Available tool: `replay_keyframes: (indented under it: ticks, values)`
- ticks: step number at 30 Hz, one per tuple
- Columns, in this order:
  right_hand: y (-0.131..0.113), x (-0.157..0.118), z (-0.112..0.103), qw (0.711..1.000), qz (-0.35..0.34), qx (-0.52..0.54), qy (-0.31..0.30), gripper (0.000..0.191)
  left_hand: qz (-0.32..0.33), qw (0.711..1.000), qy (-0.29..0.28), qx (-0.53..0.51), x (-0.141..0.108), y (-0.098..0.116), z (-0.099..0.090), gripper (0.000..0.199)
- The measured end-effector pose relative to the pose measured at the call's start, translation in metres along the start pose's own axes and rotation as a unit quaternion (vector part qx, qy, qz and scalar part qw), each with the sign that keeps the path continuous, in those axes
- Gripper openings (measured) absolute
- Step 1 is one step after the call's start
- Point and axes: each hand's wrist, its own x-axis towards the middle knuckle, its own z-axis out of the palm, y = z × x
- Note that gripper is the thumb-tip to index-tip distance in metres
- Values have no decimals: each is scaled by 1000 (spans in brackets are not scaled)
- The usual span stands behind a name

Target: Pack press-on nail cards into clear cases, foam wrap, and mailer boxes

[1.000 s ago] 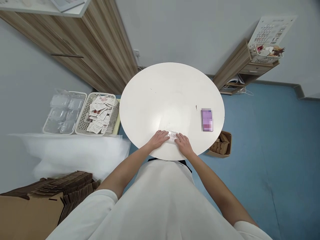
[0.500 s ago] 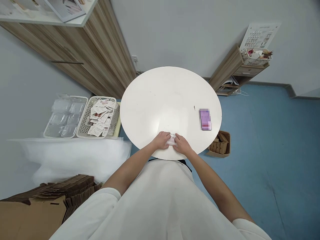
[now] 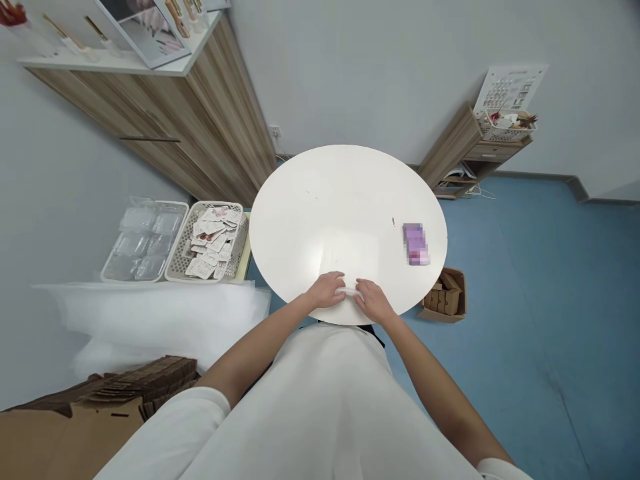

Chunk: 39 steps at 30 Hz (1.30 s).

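Filling the nearest part of my head-camera view, a white shirt [image 3: 325,400] is leading forward, while flattened cardboard boxes [image 3: 80,427] are standing at the lower left. Ahead, I am keeping my left hand [image 3: 327,291] and right hand [image 3: 374,301] apart, each clamping one end of a slim translucent plastic bundle [image 3: 349,291]. The bundle is lying crosswise between them, close to the near edge of the white oval surface [image 3: 345,187]. Translucent packing sheets [image 3: 160,320] are spreading out on the left; an open carton [image 3: 450,319] is holding small brown boxes [image 3: 441,301] beside the surface on the right. Farther out, a blurred purple item [image 3: 416,244] is resting near the surface's right edge. At left, one white basket [image 3: 240,250] is holding printed cards [image 3: 213,240], and another is carrying clear plastic packs [image 3: 133,243]. Beyond, a wood-grain cabinet [image 3: 220,127] and a low shelf unit [image 3: 450,147] are standing by the wall [image 3: 370,73].
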Motion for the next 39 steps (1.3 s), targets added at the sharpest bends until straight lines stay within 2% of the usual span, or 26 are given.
replay_keyframes:
  ticks: [4,11,16,20,24,26,28,30,32,34,39]
  values:
    - [4,15,-8,998,65,22,-1,23,-30,997,24,-61,5,-9,-1,34]
    - [16,38,-2,972,178,155,8,27,-165,972,37,-166,20,-30,10,27]
    - [29,48,6,948,231,219,-13,21,-225,960,2,-167,31,-46,14,21]
    - [35,50,12,955,232,183,-9,24,-251,959,-16,-130,34,-50,13,19]
    - [33,48,19,974,218,47,38,23,-270,960,1,-72,33,-42,12,22]
    - [32,46,20,980,189,-21,65,26,-244,969,35,6,31,-36,13,31]
    - [31,43,20,988,126,-62,61,34,-161,981,61,86,29,-30,15,40]
    - [30,38,18,996,49,-73,27,39,-62,990,53,119,25,-25,17,40]
    - [29,32,17,998,-3,-69,-2,39,-3,992,28,119,20,-21,18,37]
    - [28,25,16,998,-27,-61,-16,37,14,993,15,114,14,-20,19,34]
    - [24,21,16,997,-30,-57,-51,54,-5,994,-3,106,9,-17,21,52]
